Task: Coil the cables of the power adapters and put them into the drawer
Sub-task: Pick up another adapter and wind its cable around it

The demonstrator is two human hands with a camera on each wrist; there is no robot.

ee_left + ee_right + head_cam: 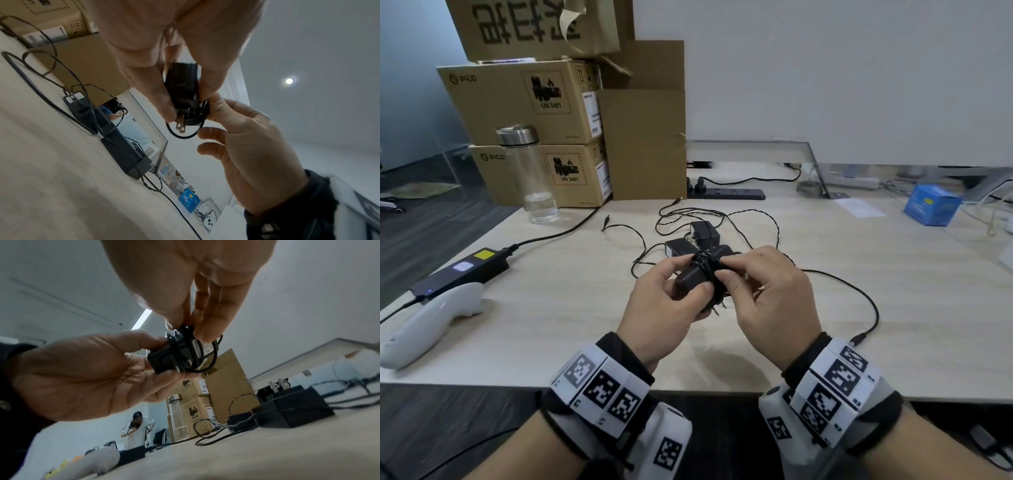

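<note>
A small black power adapter [688,282] is held above the desk, its cable [705,262] wound several turns round the body and its prongs pointing down. My left hand [693,277] grips the adapter body [180,87] between thumb and fingers. My right hand [727,277] pinches the cable coil [213,353] against the adapter. A loose tail of cable [873,308] trails right to a plug [858,339] near the desk's front edge. Other black adapters [705,233] [678,247] lie behind my hands among tangled cables. No drawer is in view.
Stacked cardboard boxes [524,102] and a glass bottle [530,174] stand at the back left. A black power strip [726,193] lies along the back. A large power brick [462,270] and a white controller [431,325] sit at the left edge. A blue box [931,205] is at the far right.
</note>
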